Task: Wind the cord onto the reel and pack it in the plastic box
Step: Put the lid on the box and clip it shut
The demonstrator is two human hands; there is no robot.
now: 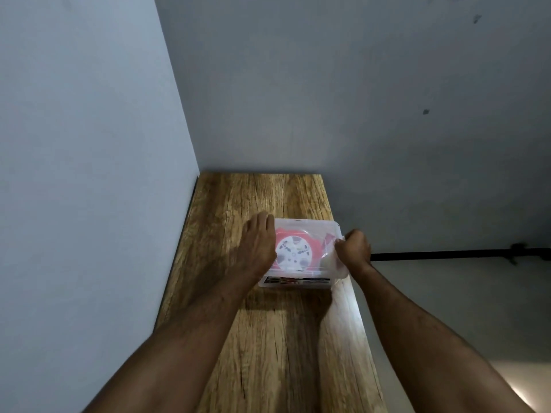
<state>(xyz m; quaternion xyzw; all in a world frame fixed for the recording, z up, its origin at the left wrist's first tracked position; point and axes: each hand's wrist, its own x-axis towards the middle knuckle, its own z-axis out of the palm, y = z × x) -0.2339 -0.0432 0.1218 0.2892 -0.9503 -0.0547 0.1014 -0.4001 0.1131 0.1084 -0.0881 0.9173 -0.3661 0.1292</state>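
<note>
A clear rectangular plastic box (298, 283) sits on the long wood-grain bench (268, 338), between the person's 2 hands. The left hand (256, 248) lies flat and open over the box's left side, fingers stretched toward the far corner, palm pressing down on the translucent lid (307, 226). The right hand (354, 248) is curled closed on the lid's right edge, gripping it at the bench's right border. Seen through the lid, just right of the left hand, lies the red reel with a white round hub (293, 253); the cord cannot be told apart from the red body. A dark label strip (296, 280) runs along the box's near wall, below both hands; its printing is too blurred to read. No brand is legible anywhere.
</note>
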